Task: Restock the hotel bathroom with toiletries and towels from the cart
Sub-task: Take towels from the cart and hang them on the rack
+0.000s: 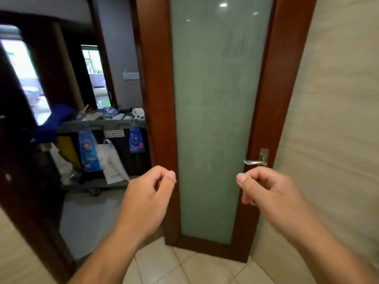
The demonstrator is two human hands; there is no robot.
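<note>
- Hands: your left hand point(151, 185) and right hand point(264, 185) are both raised in front of you, fingers curled in against the thumbs and clenched on nothing. You carry no towel or toiletry, so nothing can drop yet.
- Footing: the tile floor point(184, 267) under you looks glossy. A quick turn towards the exit could make you slip, more so where the tiles meet the grey floor outside.
- Door: the wooden door point(155, 89) with its frosted pane stands just beyond your knuckles. Its lever handle point(254, 161) sits just above your right hand, and the door's edge is near your left. A careless arm swing could rap either one or set the door moving.
- Doorway: your way out lies between the door's edge and the dark door frame point(30, 201) on your left. Coming back with full arms, you could clip one side and spill the load.
- Cart: the cart point(98, 124) with the supplies stands outside the doorway, well apart from both hands.
- Cart top: it is cluttered and blurred, so I cannot tell which items are toiletries, and a hasty grab may bring the wrong thing.
- Cart front: a white bag point(111, 160) and a blue packet point(89, 152) hang there. Reaching over them could snag one and pull it loose.
</note>
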